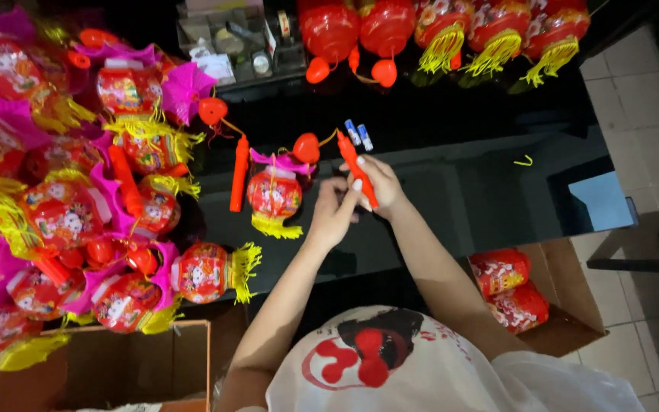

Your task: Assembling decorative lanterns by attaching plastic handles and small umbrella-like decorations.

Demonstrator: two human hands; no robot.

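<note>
My right hand (381,185) grips a thin red stick handle (357,167) that slants up to the left over the black table (451,194). My left hand (335,211) is closed at the stick's lower part, fingers pinching it. A cord runs from the stick's tip to a red heart piece (306,147) and a small red lantern (274,193) with pink top and yellow fringe, lying just left of my hands. Two small blue-and-white batteries (358,135) lie on the table just above the stick.
A heap of red, pink and yellow lanterns (78,206) fills the table's left side. More red lanterns (436,30) line the far edge beside a clear organiser box (230,42). Cardboard boxes stand at lower left (108,366) and lower right (551,305), the latter holding lanterns.
</note>
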